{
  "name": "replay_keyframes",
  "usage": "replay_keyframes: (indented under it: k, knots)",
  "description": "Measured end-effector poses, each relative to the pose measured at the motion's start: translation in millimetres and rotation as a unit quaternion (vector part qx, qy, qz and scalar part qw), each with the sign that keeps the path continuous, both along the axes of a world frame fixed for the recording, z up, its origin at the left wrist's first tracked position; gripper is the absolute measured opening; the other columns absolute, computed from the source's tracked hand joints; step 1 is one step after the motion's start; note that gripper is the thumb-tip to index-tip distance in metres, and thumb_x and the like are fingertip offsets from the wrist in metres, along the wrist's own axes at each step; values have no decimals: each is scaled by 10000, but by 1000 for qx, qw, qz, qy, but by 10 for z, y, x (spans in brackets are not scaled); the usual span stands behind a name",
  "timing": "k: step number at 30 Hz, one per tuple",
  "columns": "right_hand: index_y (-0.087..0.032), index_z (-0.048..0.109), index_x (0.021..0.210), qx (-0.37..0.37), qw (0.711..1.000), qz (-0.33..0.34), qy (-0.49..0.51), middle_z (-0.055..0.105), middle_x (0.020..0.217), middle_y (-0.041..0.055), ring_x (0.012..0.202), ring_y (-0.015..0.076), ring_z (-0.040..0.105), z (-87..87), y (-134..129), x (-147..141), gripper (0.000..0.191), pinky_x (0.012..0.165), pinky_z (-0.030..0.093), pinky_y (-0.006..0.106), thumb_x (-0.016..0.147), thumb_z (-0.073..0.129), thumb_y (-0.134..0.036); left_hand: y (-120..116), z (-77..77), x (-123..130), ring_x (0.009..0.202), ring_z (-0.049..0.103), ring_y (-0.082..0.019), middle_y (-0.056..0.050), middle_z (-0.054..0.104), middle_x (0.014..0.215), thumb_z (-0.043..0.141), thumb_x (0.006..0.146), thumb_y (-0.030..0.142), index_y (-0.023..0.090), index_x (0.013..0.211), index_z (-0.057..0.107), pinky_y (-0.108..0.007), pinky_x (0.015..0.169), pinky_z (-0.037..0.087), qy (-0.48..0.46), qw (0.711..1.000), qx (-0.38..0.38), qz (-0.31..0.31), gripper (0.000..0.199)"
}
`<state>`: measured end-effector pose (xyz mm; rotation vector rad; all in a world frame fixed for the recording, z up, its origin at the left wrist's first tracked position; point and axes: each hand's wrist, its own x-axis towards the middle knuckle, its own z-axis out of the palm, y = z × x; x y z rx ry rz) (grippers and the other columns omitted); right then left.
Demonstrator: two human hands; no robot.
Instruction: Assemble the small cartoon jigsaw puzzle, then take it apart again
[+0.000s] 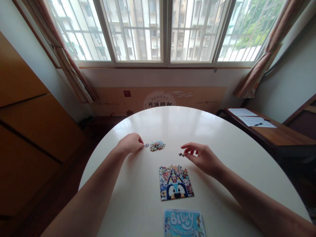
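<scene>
My left hand (132, 143) is closed in a pinch on a small pale puzzle piece (146, 145), just left of the heap of loose puzzle pieces (157, 145). On the other side of the heap, my right hand (201, 156) has its thumb and a finger at a dark puzzle piece (181, 154), its other fingers curled. Between the hands and nearer to me lies a partly assembled jigsaw puzzle (176, 183) with a blue cartoon dog's face and a crowd of small figures. Its far edge is uneven, with knobs showing.
A blue sheet or box lid reading "Bluey" (184, 223) lies at the near side of the round white table (133, 210). To the right, a wooden desk (288, 136) bears papers (256, 121) and a pen (258, 124). Beyond the table are a printed panel and barred windows.
</scene>
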<state>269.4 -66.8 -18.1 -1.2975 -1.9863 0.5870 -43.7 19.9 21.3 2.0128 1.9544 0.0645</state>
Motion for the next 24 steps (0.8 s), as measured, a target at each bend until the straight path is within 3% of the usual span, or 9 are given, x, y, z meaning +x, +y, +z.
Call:
replay_keyframes:
  k: [9,14,17,19,22,24]
  knots:
    - [-225,717,1068,-60,998,-18,-8,705,947,25,828,145,651,-64,58,-33,247,777,511,277,859,589,-255,-10,-36,97,837,673,-211,-38,760,877,637,703,260,220,800,768,-253,660,445,-11,1000,14,-21,167]
    - [-207,723,855,-3,994,-26,-111,686,966,19,942,166,605,-57,109,47,271,899,469,328,807,504,-55,-101,66,169,808,664,-210,-43,753,871,615,773,274,212,816,760,-270,651,446,-11,997,67,-24,163]
    - [-214,723,757,1,985,-15,-169,676,956,19,962,180,585,-26,115,88,271,938,448,359,792,524,-33,-227,91,321,841,652,-206,-45,743,917,598,827,262,218,857,761,-274,698,454,-26,985,132,-107,172]
    - [-248,750,796,-4,983,-3,-183,671,1028,16,1002,190,580,-27,106,70,286,963,445,375,803,548,-46,-337,73,461,836,643,-193,-44,730,956,589,856,247,230,915,765,-273,708,461,-49,969,153,-190,186]
    - [-369,756,1023,9,978,6,-208,616,1241,4,1161,235,541,-65,75,-8,389,1017,421,453,852,548,-88,-502,19,651,808,640,-174,-31,718,1026,606,870,219,290,1057,753,-277,706,473,-64,942,122,-307,249]
    - [-420,681,1203,21,975,9,-222,536,1376,7,1271,269,482,-93,52,-50,460,1053,389,517,889,528,-121,-581,-20,733,827,647,-186,-32,720,1041,607,875,209,325,1133,731,-293,721,479,-49,933,106,-341,309]
